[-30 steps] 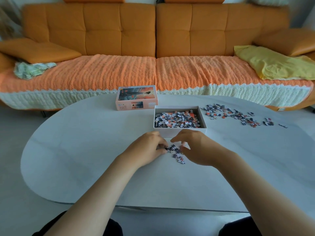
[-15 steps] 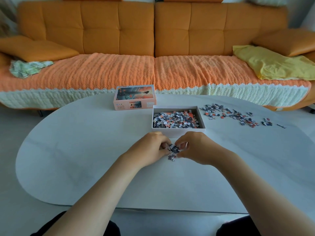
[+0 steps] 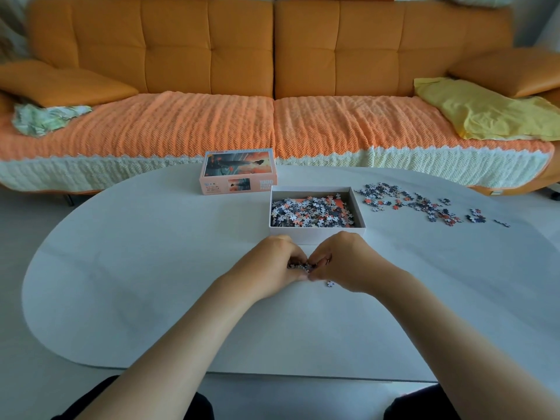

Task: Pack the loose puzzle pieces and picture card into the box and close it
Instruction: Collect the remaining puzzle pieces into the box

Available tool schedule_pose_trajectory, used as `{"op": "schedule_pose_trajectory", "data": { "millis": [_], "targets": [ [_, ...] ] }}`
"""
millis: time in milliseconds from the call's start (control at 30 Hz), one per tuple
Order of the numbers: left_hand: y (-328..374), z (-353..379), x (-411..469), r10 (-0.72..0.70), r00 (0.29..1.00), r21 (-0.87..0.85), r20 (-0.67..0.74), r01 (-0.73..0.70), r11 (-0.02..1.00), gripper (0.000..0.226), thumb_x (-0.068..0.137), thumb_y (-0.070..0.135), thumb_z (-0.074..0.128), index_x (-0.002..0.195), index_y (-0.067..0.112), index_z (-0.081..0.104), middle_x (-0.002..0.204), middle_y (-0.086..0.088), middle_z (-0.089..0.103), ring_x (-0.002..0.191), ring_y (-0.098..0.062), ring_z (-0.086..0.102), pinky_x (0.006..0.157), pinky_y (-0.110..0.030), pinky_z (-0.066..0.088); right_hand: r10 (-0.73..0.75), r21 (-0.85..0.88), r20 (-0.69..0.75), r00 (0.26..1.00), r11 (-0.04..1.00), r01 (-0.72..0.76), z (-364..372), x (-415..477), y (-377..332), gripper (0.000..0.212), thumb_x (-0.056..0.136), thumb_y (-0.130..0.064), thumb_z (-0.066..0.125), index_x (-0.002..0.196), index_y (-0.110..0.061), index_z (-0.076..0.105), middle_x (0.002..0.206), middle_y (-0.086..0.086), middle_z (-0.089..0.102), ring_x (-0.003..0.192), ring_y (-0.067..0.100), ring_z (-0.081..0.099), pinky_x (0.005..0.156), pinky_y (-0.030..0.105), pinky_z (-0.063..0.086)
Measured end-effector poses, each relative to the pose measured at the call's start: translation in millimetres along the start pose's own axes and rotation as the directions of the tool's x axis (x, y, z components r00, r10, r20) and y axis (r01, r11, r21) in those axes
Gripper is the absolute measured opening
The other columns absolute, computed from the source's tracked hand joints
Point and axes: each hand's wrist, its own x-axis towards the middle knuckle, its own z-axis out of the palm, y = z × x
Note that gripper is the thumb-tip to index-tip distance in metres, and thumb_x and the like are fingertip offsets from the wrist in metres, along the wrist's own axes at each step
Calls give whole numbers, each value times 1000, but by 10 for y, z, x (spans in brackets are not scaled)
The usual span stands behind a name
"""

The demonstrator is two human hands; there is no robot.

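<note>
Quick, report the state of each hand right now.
Left hand: fingers curled round a clump of pieces.
Right hand: fingers curled round the same clump from the other side.

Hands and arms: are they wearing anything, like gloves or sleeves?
No gloves, no sleeves in view. The left hand and right hand are bare, and both forearms are uncovered down to the picture's edge. Neither wrist has a watch or bracelet.

Lid (image 3: 237, 174) behind-left of box (image 3: 316, 233); loose pieces (image 3: 424, 204) right.
</note>
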Motion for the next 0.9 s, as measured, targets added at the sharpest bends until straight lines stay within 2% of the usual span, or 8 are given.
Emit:
{"op": "schedule_pose_trajectory", "data": {
  "millis": [133, 267, 367, 500, 567, 667, 800, 900],
  "targets": [
    [-3, 21, -20, -26, 999, -29, -40, 25, 999, 20, 79, 33, 78, 96, 22, 73, 91, 7, 56, 83, -9, 55, 76, -26, 47, 20, 24, -3, 1000, 1000, -20, 25, 12, 4, 14, 72, -24, 82, 84, -24, 76, 75, -11, 67, 61, 8, 66, 57, 21, 55],
    [-14, 25, -18, -29, 999, -62, -44, 26, 998, 18, 78, 28, 80, 92, 21, 71, 90, 11, 53, 79, -5, 54, 71, -15, 42, 26, 40, 5, 1000, 999, -26, 34, 25, 15, 14, 72, -26, 83, 81, -22, 74, 78, -7, 68, 60, 11, 68, 57, 24, 57],
    [-13, 10, -24, -40, 999, -95, -36, 36, 995, 17, 75, 23, 82, 84, 23, 69, 86, 11, 57, 74, -2, 55, 65, -10, 42, 18, 46, 22, 1000, 999, -19, 41, 12, -9, 10, 74, -22, 79, 79, -19, 71, 68, -5, 68, 56, 14, 68, 58, 25, 57],
    [-20, -1, -44, -100, 995, -212, -30, 92, 973, 17, 74, 18, 83, 82, 21, 68, 80, 9, 66, 71, -2, 60, 64, -13, 46, 13, 66, 5, 1000, 998, -13, 41, 25, -23, 10, 72, -16, 78, 80, -18, 73, 70, -6, 68, 61, 15, 69, 57, 21, 54],
    [-21, -34, -36, -132, 991, -278, -37, 117, 953, 17, 74, 15, 83, 81, 22, 68, 77, 9, 68, 67, 2, 60, 63, -11, 45, 10, 94, -17, 1000, 995, -8, 15, 36, -30, 9, 73, -15, 78, 80, -19, 73, 71, -7, 68, 57, 3, 64, 52, 13, 48],
    [-5, -158, 29, -143, 986, -335, -85, 107, 936, 19, 74, 13, 82, 77, 24, 68, 71, 9, 68, 61, 3, 59, 61, -13, 45, -40, 112, -105, 994, 992, 52, -86, 66, -84, 10, 76, -13, 77, 78, -21, 72, 65, -12, 66, 47, -7, 54, 48, 7, 42],
    [7, -363, 235, -144, 956, -380, -255, 37, 924, 20, 73, 15, 83, 77, 27, 68, 71, 10, 67, 61, 2, 58, 59, -13, 43, -52, 213, -300, 952, 970, 121, -261, 175, -161, 11, 76, -11, 77, 77, -20, 73, 63, -5, 68, 47, 6, 58, 53, 24, 54],
    [8, -412, 407, -116, 923, -359, -366, -25, 933, 18, 73, 12, 82, 81, 20, 69, 75, 7, 70, 68, -6, 64, 64, -18, 49, -83, 165, -452, 888, 971, 175, -298, 318, -131, 10, 76, -15, 78, 83, -20, 76, 67, -12, 67, 56, 1, 58, 59, 19, 49]
  ]
}}
